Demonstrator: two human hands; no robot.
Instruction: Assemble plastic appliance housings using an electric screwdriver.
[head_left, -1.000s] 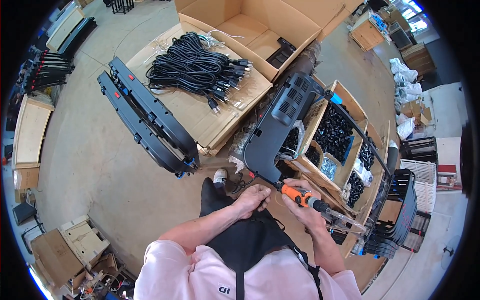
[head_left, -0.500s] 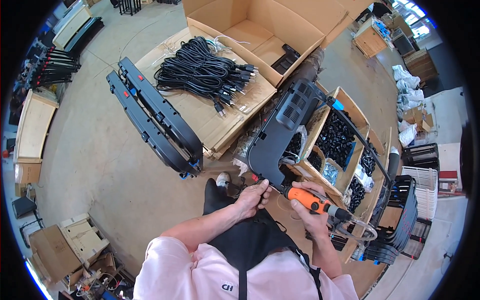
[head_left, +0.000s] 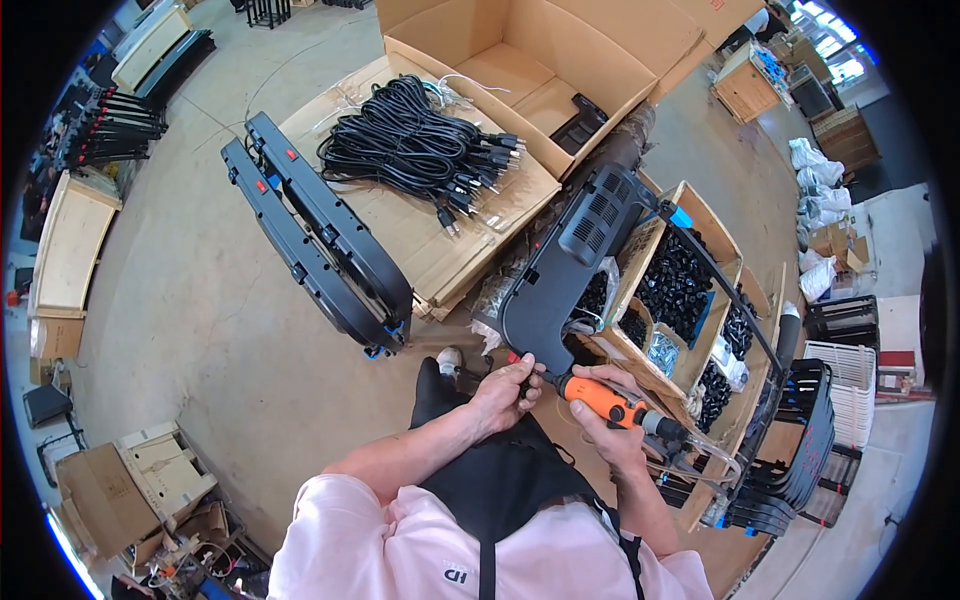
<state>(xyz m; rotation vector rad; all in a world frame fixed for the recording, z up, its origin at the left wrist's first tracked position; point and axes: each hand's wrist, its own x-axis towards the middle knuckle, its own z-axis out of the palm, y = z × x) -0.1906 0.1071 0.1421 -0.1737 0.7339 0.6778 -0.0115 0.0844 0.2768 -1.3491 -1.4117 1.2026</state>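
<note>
The right hand [head_left: 608, 420] grips an orange power screwdriver [head_left: 600, 398], its tip at nine o'clock meeting the dark plastic panel [head_left: 560, 275]; the left hand [head_left: 503, 393] pinches the panel's lower edge.

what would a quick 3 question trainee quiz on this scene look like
1. True or false: the right hand holds an orange driver.
2. Which thing is the left hand touching? A) the cables B) the lower end of the dark panel C) the open box
3. Fill in: the cables lie on flat ____.

Key: 1 true. 2 B. 3 cardboard.
</note>
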